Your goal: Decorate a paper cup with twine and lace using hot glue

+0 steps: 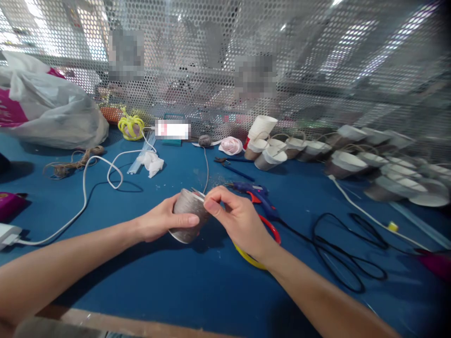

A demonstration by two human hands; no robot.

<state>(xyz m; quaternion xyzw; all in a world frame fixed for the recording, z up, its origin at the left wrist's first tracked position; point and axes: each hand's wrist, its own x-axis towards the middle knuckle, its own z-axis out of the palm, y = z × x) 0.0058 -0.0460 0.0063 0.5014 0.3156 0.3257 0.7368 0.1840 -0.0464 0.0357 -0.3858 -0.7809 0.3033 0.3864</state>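
My left hand (165, 218) is wrapped round a paper cup (188, 213) that is covered in grey cord and tilted on its side above the blue table. The thumb lies across the wrapped wall, and a white rim shows at the lower end. At the cup's upper right edge, my right hand (239, 216) pinches the grey cord (206, 171), which runs back to a small grey ball of cord (205, 140). The exact spot between the fingertips is partly hidden. Just behind the right hand lies a blue glue gun (259, 190).
Scissors (275, 230) with red and yellow handles lie partly under my right forearm. Pliers (234, 166) rest farther back. Several wrapped cups (269, 158) stand at the right. A black cable (327, 253) loops at right; a white cable (84, 188) and plastic bag (66, 112) are left.
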